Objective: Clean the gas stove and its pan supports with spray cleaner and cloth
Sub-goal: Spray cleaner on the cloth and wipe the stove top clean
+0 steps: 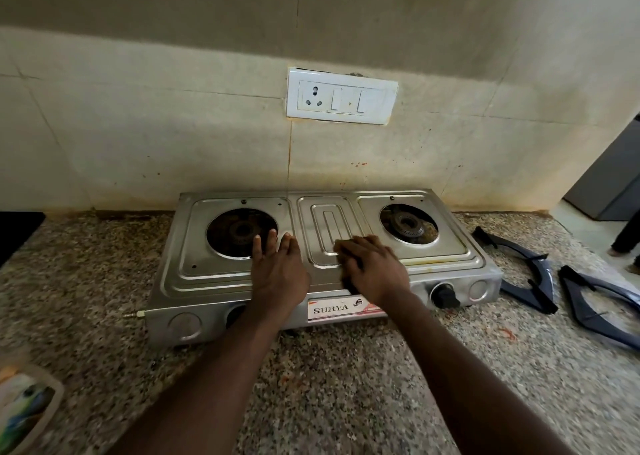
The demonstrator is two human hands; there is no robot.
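Two-burner gas stove (207, 278) on granite counter (329, 385); left hand (277, 274) flat, fingers straight, beside left burner (239, 231); right hand (374, 267) on centre panel, blurred, grip unreadable; pan supports (549, 281) lie right of stove, nearer right hand.

Set into the beige tiled wall (138, 125), upper centre: a white switch plate (341, 96), three-pin socket at its left, two rockers to the right. Spread across the lower frame: a speckled granite counter (346, 385). Lower left corner: a blurred plastic tub (27, 406) with colourful contents. Left edge: something flat and black (17, 232). Right edge: a grey panel (613, 184).
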